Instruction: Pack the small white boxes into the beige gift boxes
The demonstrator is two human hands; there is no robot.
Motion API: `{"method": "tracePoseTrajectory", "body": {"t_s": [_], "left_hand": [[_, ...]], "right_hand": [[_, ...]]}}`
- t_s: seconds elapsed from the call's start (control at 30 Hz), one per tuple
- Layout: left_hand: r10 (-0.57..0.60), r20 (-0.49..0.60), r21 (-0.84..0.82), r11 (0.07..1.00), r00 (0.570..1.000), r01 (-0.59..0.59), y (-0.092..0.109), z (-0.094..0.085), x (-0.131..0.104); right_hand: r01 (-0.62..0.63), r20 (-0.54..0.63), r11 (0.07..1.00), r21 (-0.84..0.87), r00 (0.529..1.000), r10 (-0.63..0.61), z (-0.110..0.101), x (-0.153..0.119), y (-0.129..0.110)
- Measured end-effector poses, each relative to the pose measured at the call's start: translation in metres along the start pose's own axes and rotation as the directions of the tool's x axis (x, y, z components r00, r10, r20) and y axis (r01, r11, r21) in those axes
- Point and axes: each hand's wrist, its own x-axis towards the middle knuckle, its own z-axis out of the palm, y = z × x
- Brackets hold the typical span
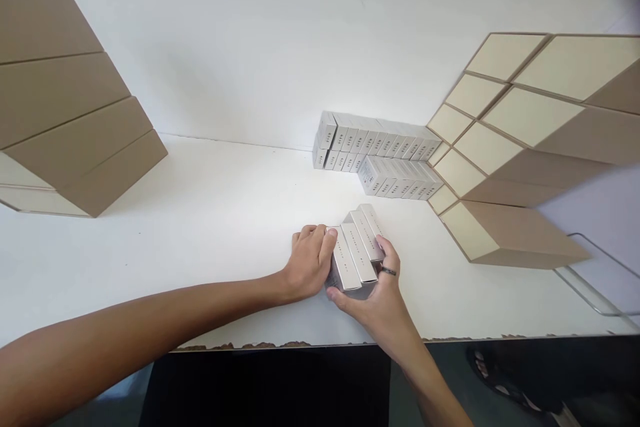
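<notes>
Between the two hands, the uneven group of small pale cartons (356,252) looks light and stiff, probably smooth enough to slide on one another and easily dented at the edges. The right hand (379,295) spans it partly open, thumb at the near end and a finger on the right side; the left hand (309,265) curls against the left side, its hold unclear, and firm, flat pressure across both outer sides should suit best.
</notes>
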Motion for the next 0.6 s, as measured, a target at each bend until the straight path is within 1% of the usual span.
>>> {"method": "tracePoseTrajectory", "body": {"t_s": [0.07,0.13,0.2,0.27,0.3,0.33,0.37,0.43,0.47,0.5,0.6], "left_hand": [[0.033,0.089,-0.044,0.999,0.996,-0.029,-0.008,-0.013,0.001],[0.068,0.190,-0.098,0.994,0.979,-0.049,-0.020,-0.029,0.002],[0.145,0.289,-0.168,0.981,0.946,-0.099,-0.031,-0.044,0.002],[0.292,0.370,-0.274,0.941,0.882,-0.197,-0.038,-0.052,-0.001],[0.356,0.392,-0.322,0.917,0.848,-0.237,-0.038,-0.054,-0.004],[0.390,0.399,-0.352,0.901,0.830,-0.255,-0.038,-0.054,-0.008],[0.388,0.397,-0.361,0.899,0.832,-0.248,-0.036,-0.052,-0.013],[0.317,0.390,-0.343,0.921,0.865,-0.183,-0.030,-0.046,-0.023],[0.290,0.393,-0.337,0.928,0.872,-0.157,-0.027,-0.043,-0.028],[0.285,0.402,-0.341,0.929,0.870,-0.147,-0.025,-0.041,-0.032],[0.303,0.446,-0.327,0.931,0.842,-0.162,-0.023,-0.039,-0.038]], "right_hand": [[0.028,0.050,1.000,-0.010,0.998,-0.027,-0.011,-0.001,0.004],[0.074,0.200,0.997,0.019,0.977,-0.077,-0.026,-0.002,0.011],[0.136,0.369,0.988,0.074,0.916,-0.154,-0.041,-0.002,0.018],[0.167,0.461,0.977,0.134,0.862,-0.211,-0.052,-0.001,0.023],[0.163,0.480,0.974,0.155,0.850,-0.218,-0.056,0.000,0.025],[0.150,0.493,0.975,0.163,0.844,-0.213,-0.058,0.001,0.025],[0.137,0.507,0.978,0.160,0.839,-0.200,-0.058,0.001,0.025],[0.121,0.523,0.983,0.139,0.834,-0.177,-0.053,0.000,0.023],[0.121,0.527,0.984,0.134,0.832,-0.174,-0.048,0.000,0.021],[0.125,0.533,0.982,0.142,0.826,-0.182,-0.044,-0.001,0.020],[0.148,0.553,0.970,0.191,0.800,-0.231,-0.031,-0.002,0.017]]}}
